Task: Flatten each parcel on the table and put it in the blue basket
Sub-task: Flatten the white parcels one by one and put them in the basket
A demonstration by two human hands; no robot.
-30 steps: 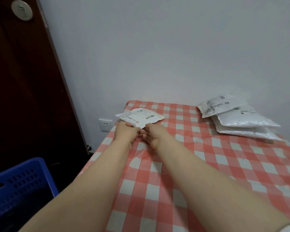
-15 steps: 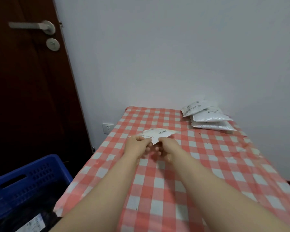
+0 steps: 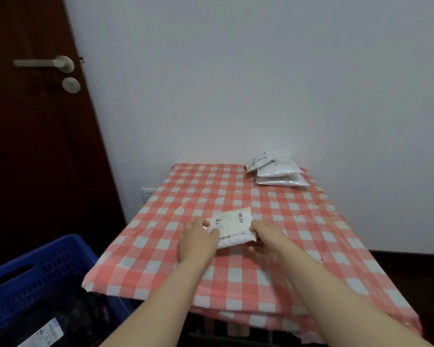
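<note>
While the white parcel (image 3: 232,227) lies on the checked table (image 3: 236,194), the left hand (image 3: 197,242) grips its nine-o'clock end, the right hand (image 3: 266,236) its three-o'clock end.

Home room; checked tablecloth (image 3: 238,196), wooden door (image 3: 35,151).

Blue slatted plastic basket (image 3: 35,271) gets chopped off at the left and bottom edges, and the dark stuff inside is anyone's guess. Print on the flat white plastic parcel (image 3: 232,229) is too tiny to read. The left hand (image 3: 198,242) covers its left end.
</note>
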